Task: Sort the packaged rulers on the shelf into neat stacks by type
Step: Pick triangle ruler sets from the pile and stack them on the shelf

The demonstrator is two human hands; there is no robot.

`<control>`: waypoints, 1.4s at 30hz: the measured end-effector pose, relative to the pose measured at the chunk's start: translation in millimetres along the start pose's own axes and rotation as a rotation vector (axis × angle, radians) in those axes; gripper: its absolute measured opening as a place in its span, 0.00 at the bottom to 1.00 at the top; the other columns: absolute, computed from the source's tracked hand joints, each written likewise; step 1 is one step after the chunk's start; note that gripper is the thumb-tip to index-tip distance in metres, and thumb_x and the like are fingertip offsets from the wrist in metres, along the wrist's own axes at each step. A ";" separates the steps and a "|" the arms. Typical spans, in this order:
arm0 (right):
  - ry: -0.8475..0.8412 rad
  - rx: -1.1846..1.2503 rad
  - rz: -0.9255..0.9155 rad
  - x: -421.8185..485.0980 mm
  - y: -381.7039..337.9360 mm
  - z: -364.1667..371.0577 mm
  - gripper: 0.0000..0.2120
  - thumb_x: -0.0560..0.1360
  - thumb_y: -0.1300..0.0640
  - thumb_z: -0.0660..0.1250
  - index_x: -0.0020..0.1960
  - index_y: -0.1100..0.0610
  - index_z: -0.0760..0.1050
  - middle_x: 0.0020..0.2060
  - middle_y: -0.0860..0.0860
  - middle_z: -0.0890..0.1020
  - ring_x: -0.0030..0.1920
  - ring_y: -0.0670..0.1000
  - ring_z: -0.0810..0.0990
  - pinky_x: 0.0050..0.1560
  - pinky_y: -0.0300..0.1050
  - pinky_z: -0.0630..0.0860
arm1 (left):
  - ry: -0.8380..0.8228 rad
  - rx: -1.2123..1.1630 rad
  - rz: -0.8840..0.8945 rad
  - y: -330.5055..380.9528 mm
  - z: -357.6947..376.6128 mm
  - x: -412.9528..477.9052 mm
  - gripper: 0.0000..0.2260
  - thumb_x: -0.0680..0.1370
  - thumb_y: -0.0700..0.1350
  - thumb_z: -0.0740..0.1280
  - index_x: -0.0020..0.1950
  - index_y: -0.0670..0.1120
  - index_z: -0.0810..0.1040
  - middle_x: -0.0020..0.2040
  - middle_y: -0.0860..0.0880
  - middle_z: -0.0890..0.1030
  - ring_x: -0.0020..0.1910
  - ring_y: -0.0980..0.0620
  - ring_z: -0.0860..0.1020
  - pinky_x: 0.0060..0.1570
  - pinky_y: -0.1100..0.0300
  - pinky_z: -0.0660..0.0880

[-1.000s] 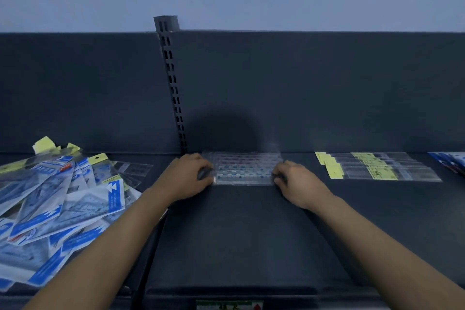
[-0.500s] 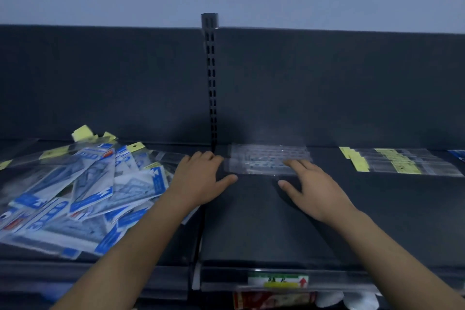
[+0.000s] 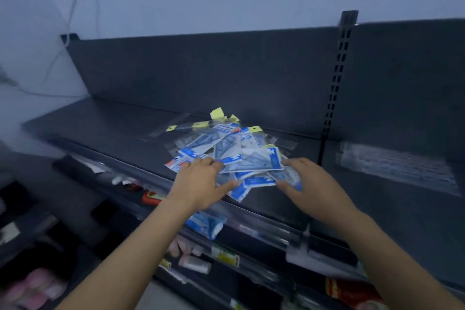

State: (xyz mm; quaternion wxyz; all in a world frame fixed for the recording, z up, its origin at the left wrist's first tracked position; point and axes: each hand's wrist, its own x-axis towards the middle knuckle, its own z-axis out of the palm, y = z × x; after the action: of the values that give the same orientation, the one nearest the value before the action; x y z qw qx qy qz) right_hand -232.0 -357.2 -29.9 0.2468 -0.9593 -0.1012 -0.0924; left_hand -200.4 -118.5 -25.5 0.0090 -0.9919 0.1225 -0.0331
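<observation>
A single head-worn camera stands close before the dark grey metal shelf (image 3: 113, 128), looking forward and down onto its left bay. Both forearms enter from the near edge. The view is tilted, so the board slopes; the black slotted upright post (image 3: 337, 78) stands far right.

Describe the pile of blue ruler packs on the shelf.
The pile is a loose heap of clear plastic sleeves with blue-and-white inserts, some with yellow tabs, fanned at all angles. It lies on the dark shelf left of the slotted upright. The left hand and right hand touch its front edge.
</observation>
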 end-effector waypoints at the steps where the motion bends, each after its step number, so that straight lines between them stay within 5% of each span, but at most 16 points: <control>1: -0.010 0.001 -0.010 3.7 -9.8 6.9 0.24 0.76 0.44 0.63 0.70 0.49 0.67 0.66 0.45 0.70 0.65 0.49 0.70 0.61 0.43 0.68 | 0.001 -0.008 -0.015 -14.2 -0.3 -2.2 0.32 0.76 0.70 0.53 0.73 0.51 0.67 0.69 0.50 0.71 0.68 0.48 0.68 0.66 0.51 0.62; 16: -0.064 -0.084 0.136 114.3 -166.5 124.0 0.21 0.77 0.45 0.62 0.68 0.49 0.69 0.66 0.47 0.72 0.65 0.49 0.71 0.62 0.45 0.70 | -0.018 -0.145 0.068 -221.4 13.8 57.8 0.33 0.76 0.70 0.53 0.72 0.50 0.68 0.71 0.49 0.70 0.68 0.48 0.68 0.65 0.51 0.65; 37: 0.147 -0.110 0.321 256.1 -103.4 120.7 0.14 0.76 0.48 0.64 0.59 0.50 0.75 0.58 0.49 0.77 0.57 0.52 0.75 0.50 0.45 0.71 | -0.074 -0.214 0.285 -213.1 19.7 257.6 0.26 0.74 0.59 0.68 0.69 0.51 0.71 0.66 0.51 0.74 0.63 0.49 0.74 0.59 0.55 0.69; 42: 0.159 -0.213 0.338 265.4 -87.6 143.4 0.15 0.77 0.46 0.62 0.62 0.47 0.74 0.60 0.46 0.77 0.59 0.52 0.74 0.59 0.46 0.68 | -0.253 -0.359 0.353 -199.1 29.9 291.2 0.16 0.68 0.58 0.72 0.52 0.54 0.79 0.48 0.57 0.80 0.46 0.54 0.79 0.50 0.53 0.78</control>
State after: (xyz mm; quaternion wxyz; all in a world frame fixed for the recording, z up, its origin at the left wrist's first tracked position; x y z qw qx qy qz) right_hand 20.6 -172.0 -53.2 0.1635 -0.9729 0.0911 -0.1354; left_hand 131.7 3.9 -31.7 -0.1460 -0.9372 0.2952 0.1152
